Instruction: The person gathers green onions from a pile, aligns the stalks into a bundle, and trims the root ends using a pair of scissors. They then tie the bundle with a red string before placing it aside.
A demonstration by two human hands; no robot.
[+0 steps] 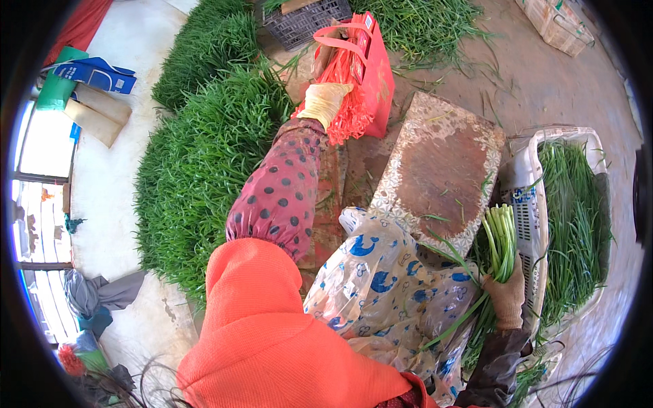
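Observation:
A worn yellowish glove covers my left hand (325, 102), which reaches into red plastic ties (352, 125) hanging at the side of a red gift bag (381, 92). Whether its fingers have closed on any tie cannot be told. My right hand (505, 296), in a tan glove, grips a bundle of green stalks (501, 239) with the pale cut ends up. The long leaves of the bundle hang below the hand, beside a white plastic crate (541, 204). A clear plastic sheet with blue prints (377, 285) covers my lap.
A stained patterned board (444, 163) lies ahead, between the bag and the crate. Dense green leaves (204, 194) are heaped at the left, and more (428, 30) lie at the top beside a dark crate (306, 23). Long leafy greens (571, 229) fill the white crate.

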